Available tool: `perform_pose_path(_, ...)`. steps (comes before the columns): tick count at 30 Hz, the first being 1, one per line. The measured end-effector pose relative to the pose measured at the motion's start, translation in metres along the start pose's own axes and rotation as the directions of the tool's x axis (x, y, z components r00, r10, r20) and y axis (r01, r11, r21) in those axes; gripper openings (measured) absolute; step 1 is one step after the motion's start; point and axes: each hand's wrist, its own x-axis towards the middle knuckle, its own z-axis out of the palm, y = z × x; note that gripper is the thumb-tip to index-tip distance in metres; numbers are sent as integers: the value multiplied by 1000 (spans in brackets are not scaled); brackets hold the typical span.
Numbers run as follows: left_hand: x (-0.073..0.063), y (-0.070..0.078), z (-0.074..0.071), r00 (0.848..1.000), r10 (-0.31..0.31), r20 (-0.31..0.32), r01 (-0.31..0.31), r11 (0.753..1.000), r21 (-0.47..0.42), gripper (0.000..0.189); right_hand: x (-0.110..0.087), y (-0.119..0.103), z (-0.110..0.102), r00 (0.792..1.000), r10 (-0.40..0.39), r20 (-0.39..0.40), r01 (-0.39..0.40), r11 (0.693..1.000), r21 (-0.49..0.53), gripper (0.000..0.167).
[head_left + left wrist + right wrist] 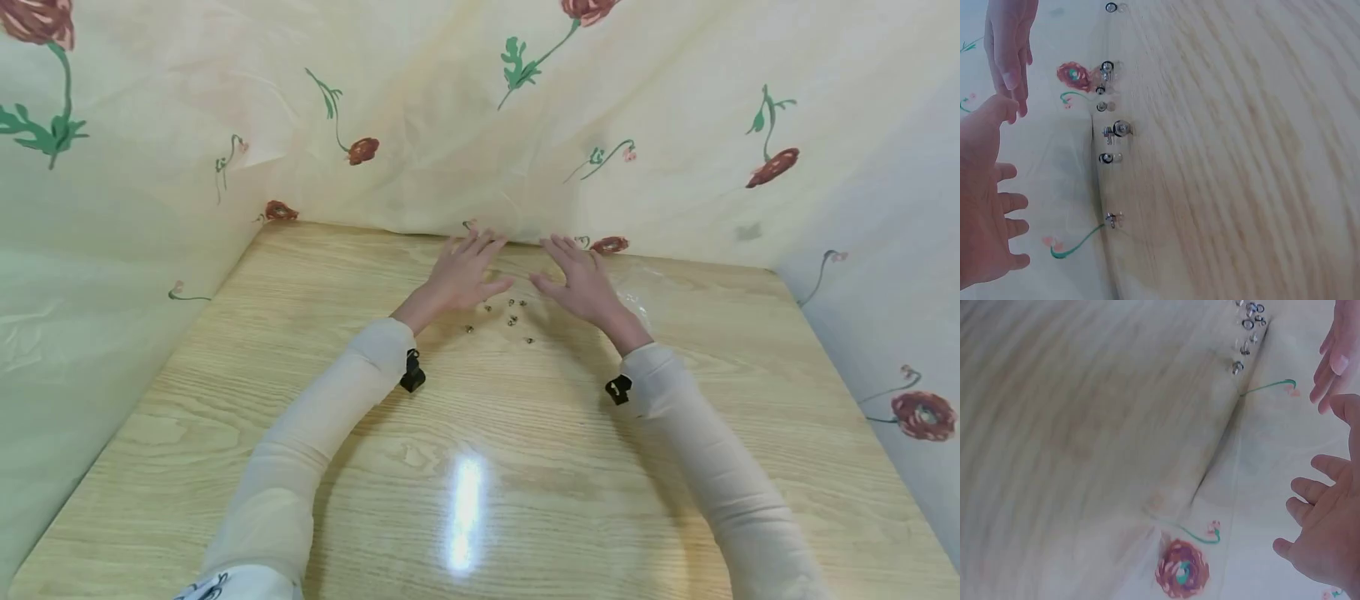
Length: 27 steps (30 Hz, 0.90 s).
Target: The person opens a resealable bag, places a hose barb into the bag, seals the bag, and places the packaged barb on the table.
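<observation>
Several small metal screws (512,321), some seemingly with ring-like washers, lie scattered on the wooden table (375,467) toward its back edge. My left hand (459,275) is just behind and left of them, fingers spread and pointing to the back. Mirroring it on the other side, my right hand (581,285) has its fingers extended and thumb turned inward. Neither hand holds anything. In the left wrist view the screws (1122,129) form a loose row; the right wrist view shows part of the group (1248,324), cut off at the top.
A crumpled clear plastic piece (636,300) lies by the right wrist. Flower-printed sheeting (450,167) hangs along the back and both sides of the table. Black wrist straps (412,372) show under the sleeves. A light reflection glares on the front of the tabletop.
</observation>
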Motion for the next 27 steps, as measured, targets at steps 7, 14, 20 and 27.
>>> perform_pose_path(7, 8, 16, -1, 996, 94, 10, -93, 995, -46, 74, -12, 16, -19, 1000, 5, 6, -5, 999, 32, 69)
perform_pose_path(14, 20, 39, 2, 983, 180, 24, -177, 980, -87, 71, -31, 37, -33, 1000, 0, -8, 0, 1000, 6, 64)
perform_pose_path(20, 37, 62, 10, 969, 233, 82, -227, 971, -81, 69, -49, 56, -41, 998, -31, -58, 31, 1000, 3, 56)
perform_pose_path(27, 57, 88, 26, 945, 291, 148, -288, 957, -41, 68, -71, 77, -43, 996, -63, -57, 64, 998, 16, 50)
